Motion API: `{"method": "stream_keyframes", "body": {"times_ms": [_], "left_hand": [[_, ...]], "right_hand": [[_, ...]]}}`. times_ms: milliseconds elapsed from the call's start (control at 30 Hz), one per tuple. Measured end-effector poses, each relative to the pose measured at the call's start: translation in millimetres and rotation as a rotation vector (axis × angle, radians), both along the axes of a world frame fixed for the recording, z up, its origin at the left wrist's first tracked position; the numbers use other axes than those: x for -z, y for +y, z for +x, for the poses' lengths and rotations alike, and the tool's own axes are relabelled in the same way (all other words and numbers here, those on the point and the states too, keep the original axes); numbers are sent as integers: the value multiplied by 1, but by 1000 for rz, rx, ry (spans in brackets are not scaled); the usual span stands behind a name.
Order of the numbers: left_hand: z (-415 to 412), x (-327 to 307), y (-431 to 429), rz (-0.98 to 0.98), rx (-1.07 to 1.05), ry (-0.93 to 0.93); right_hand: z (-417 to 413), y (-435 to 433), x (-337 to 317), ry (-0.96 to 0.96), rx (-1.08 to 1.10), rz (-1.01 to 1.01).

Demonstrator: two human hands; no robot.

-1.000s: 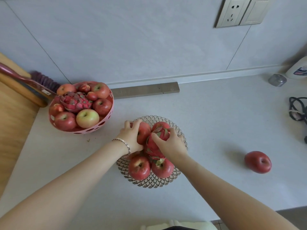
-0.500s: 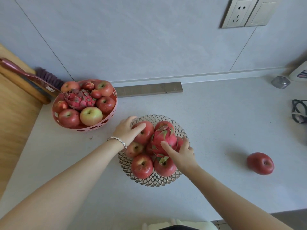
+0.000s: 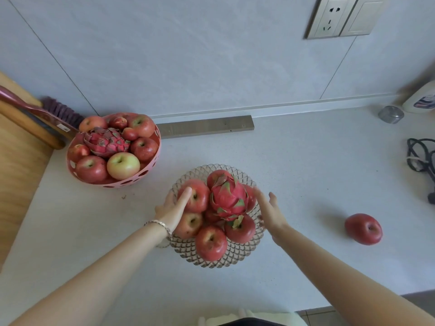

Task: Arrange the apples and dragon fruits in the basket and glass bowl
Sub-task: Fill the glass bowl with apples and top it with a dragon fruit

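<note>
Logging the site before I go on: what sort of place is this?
Probably a home kitchen counter: a pale worktop against a tiled wall with a socket, fruit in a glass bowl and basket.

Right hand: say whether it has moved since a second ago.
Yes. The right hand has let go of the dragon fruit and drawn back rightward, toward the glass bowl rim.

Even, soft daylight; no hard glare on the white table (image 3: 294,161). Stray apple (image 3: 363,228) throws a faint shadow to its left, so light arrives from the right. Small dull highlights on the fruit skins. Centre sharp. Right hand (image 3: 268,208) motion-blurred at the fingers. Wide-angle bowing: wall seams splay outward, bottle (image 3: 421,100) at right edge smeared, soft.
</note>
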State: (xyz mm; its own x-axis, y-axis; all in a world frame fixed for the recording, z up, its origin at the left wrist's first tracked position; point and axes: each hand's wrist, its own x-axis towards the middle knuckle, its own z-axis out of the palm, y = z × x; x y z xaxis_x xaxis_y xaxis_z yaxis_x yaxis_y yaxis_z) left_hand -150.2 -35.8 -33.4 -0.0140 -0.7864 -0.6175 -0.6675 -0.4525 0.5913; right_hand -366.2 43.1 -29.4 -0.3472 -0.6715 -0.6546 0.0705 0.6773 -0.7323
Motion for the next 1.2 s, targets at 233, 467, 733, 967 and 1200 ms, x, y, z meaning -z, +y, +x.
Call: {"method": "stream_keyframes", "body": {"times_ms": [233, 467, 733, 967, 1200], "left_hand": [[-5, -10, 37, -137, 184, -252], [-5, -14, 30, -551, 259, -118], [-8, -9, 23, -420, 307, -161], [-16, -22, 29, -474, 399, -242], [-20, -46, 41, -738, 333, -197]], "right_hand": [[-8, -20, 2, 163, -209, -97], [-10, -7, 17, 191, -248, -84], [-86, 33, 19, 923, -353, -64], [-166, 82, 32, 920, -266, 613], [-152, 78, 16, 720, -46, 134]]}}
